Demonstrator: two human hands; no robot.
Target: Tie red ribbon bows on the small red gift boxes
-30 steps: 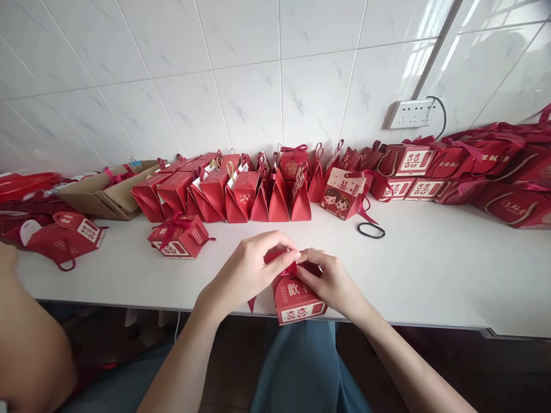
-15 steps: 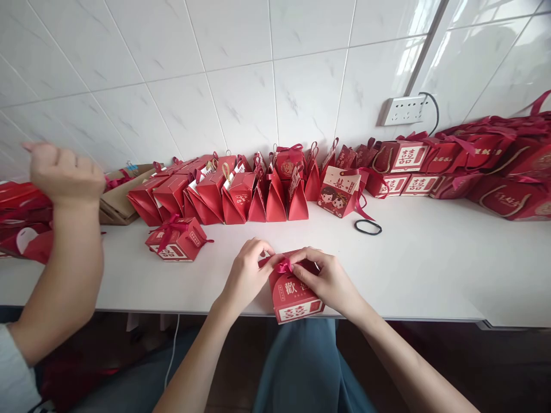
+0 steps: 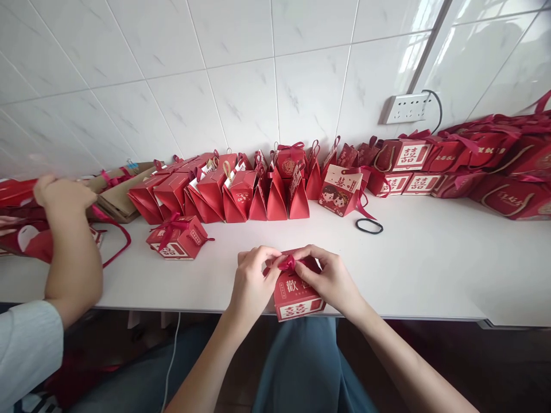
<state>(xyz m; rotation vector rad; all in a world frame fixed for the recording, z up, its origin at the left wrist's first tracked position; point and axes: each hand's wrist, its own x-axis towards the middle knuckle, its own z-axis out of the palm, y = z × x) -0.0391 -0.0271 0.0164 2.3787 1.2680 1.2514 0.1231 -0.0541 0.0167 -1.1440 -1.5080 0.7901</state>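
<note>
A red gift box (image 3: 297, 298) with white characters sits at the table's front edge, close to my lap. On its top is a dark pink ribbon bow (image 3: 287, 264). My left hand (image 3: 257, 276) pinches the bow's left side between thumb and forefinger. From the other side, my right hand (image 3: 326, 274) grips the ribbon the same way, its fingers resting over the box top. Both hands partly cover the lid, and the ribbon's ends are hidden under the fingers.
Finished-looking red boxes (image 3: 278, 198) line the wall, with a ribboned box (image 3: 176, 238) in front. A box with cartoon faces (image 3: 339, 192) and a black hair tie (image 3: 369, 226) lie right. Stacked boxes (image 3: 415, 158) stand farther right. At left a co-worker's arm (image 3: 73, 246) reaches over ribboned boxes.
My left hand has shifted slightly right and closer to the bow. The co-worker's arm at left has come down, and a loose ribbon loop now shows beside it.
</note>
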